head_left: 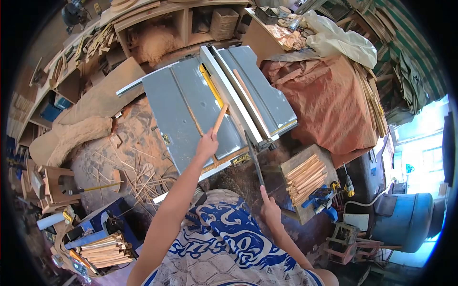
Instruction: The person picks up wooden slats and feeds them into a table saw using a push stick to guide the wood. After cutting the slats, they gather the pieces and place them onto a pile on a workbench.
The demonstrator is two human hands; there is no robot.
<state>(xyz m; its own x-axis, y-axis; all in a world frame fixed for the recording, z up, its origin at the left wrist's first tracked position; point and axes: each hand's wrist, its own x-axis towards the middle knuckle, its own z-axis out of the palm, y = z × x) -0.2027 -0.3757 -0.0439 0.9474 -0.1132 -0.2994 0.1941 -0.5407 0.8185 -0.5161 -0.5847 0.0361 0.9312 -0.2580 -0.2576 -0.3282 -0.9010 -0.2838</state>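
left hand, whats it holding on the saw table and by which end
The left hand grips a short wooden stick by its near, lower end, over the table saw.

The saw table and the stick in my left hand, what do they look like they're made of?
Saw table: probably metal, flat matte grey with straight machined slots. Stick held by the left hand: apparently bare unfinished wood, pale tan like the stacked strips.

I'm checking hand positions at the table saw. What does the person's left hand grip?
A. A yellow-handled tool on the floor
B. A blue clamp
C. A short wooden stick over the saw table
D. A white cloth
C: the left hand grips a short wooden stick angled over the grey saw table.
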